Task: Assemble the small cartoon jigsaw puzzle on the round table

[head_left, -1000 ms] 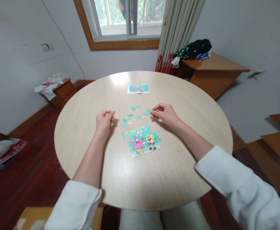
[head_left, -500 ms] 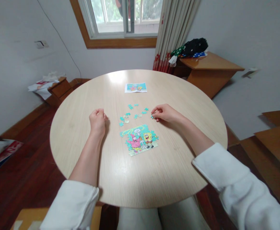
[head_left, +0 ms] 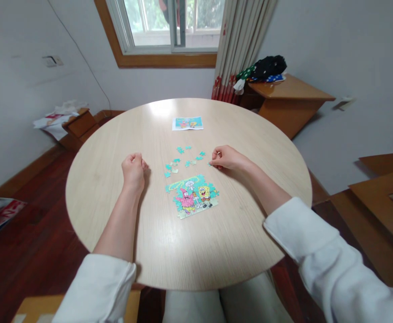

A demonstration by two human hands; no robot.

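A partly joined jigsaw puzzle (head_left: 196, 194) with cartoon figures lies on the round table, with uneven edges along its top and sides. Several loose turquoise and pale puzzle pieces (head_left: 179, 150) are scattered just beyond it. My right hand (head_left: 228, 157) rests at the right of these pieces, thumb and fingers pinched on a small turquoise puzzle piece (head_left: 210, 163), mostly covered by the fingertips. To the left of the pieces my left hand (head_left: 134, 168) lies on the tabletop in a loose fist, apart from the puzzle, and nothing shows in it.
A printed picture sheet (head_left: 187, 123) of the same scene lies farther back on the round wooden table (head_left: 102, 179). Behind the table, a wooden cabinet (head_left: 293, 89) at the right bears a heap of cloth. A window and curtain (head_left: 239, 36) are at the back.
The view has shifted slightly, moving everything a little left in the picture. My right hand's fingers have curled in more around the puzzle piece. My left hand stays in its fist.
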